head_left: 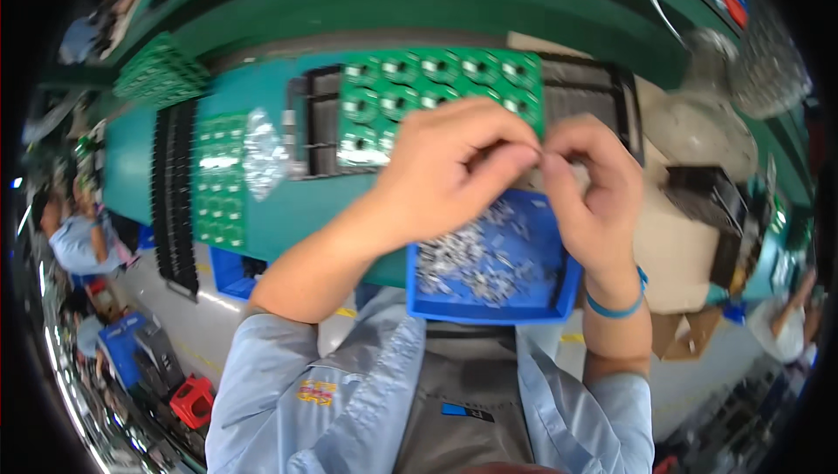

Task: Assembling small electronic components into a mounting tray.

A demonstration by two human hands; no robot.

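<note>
Both my hands meet fingertip to fingertip just above the far edge of a blue tray. My left hand [458, 164] is closed in a pinch, thumb against the fingers. Opposite it, my right hand [594, 186] pinches too, a blue band round its wrist. Whatever sits between the fingertips is too small to make out. Many small silvery metal parts lie loose in the blue tray [528, 306]. Behind the hands, a green circuit board panel [441, 81] with rows of round sections rests on a dark rack-like frame [323, 120]; my left hand hides its lower part.
To the left on the green table [288, 212] lie a clear bag of small parts [264, 155], another green board panel [220, 179] and a black slotted rack [175, 195]. A stack of green boards [161, 72] stands at the far left. Plastic-wrapped items [707, 129] and a dark box [707, 199] stand right.
</note>
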